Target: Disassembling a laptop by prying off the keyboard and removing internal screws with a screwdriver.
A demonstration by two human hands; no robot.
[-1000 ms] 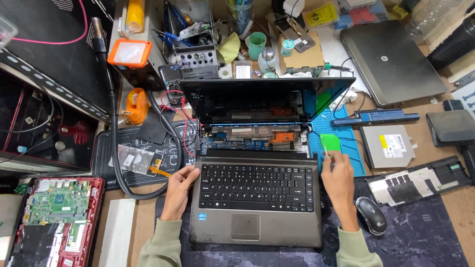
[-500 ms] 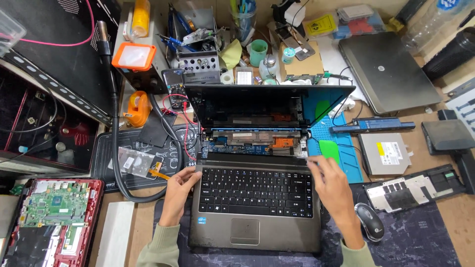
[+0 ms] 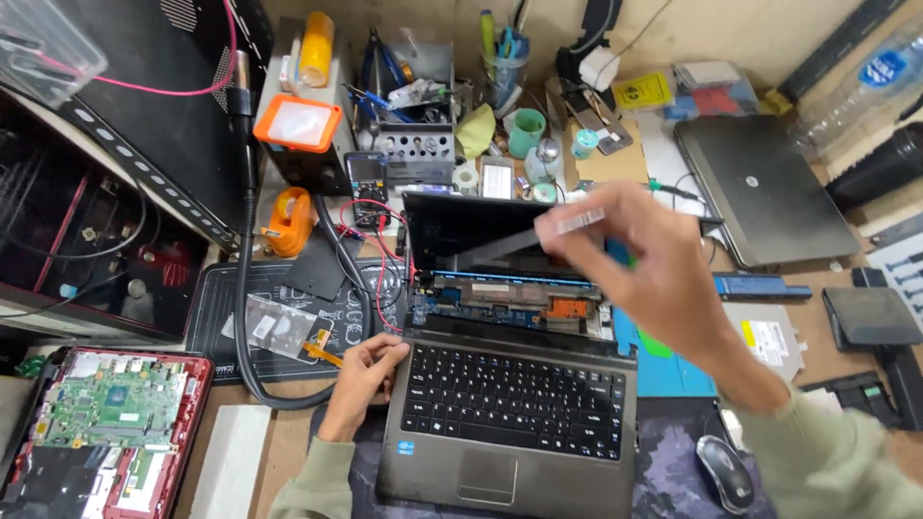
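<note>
Over the laptop (image 3: 510, 423), its keyboard deck lifted off the exposed board behind, my right hand (image 3: 654, 279) pinches a thin flat tool (image 3: 534, 238), angled across the dark screen. My left hand (image 3: 361, 380) grips the laptop's left edge. A mouse (image 3: 726, 473) sits right of the laptop.

My right hand (image 3: 663, 279) blurred, covers part of laptop (image 3: 510, 423) screen and innards; thin tool (image 3: 524, 240) in my fingers smeared, kind unclear. Circuit board (image 3: 106, 408) cut by left edge. Mouse (image 3: 723, 471) partly behind my sleeve.
</note>
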